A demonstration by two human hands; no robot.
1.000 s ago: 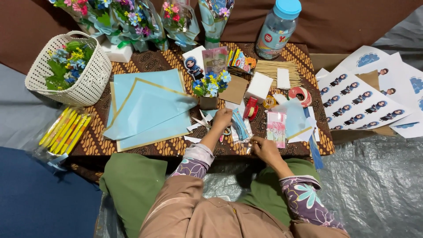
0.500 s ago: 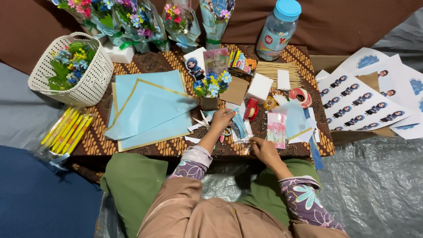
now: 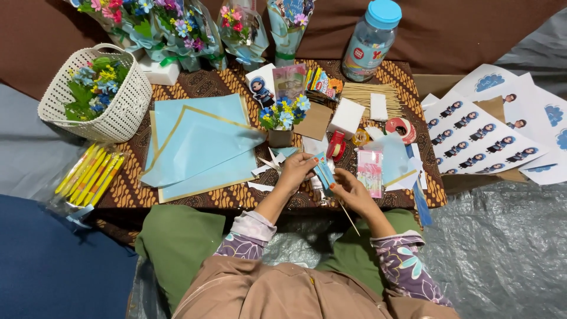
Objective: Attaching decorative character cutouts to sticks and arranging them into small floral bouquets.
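We are drawing our left hand (image 3: 295, 169) back from the red tape roll (image 3: 336, 145), meeting our right hand (image 3: 348, 192) on the blue cutout (image 3: 323, 171).

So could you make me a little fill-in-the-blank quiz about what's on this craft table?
1. The white basket at the table's left end holds artificial ____.
2. The clear jar at the back has a lid coloured ____.
3. The left hand and right hand together hold a small blue paper piece fixed to a thin wooden ____.
4. The large paper sheets on the table are light blue with edges coloured ____.

Missing words: flowers; blue; stick; gold
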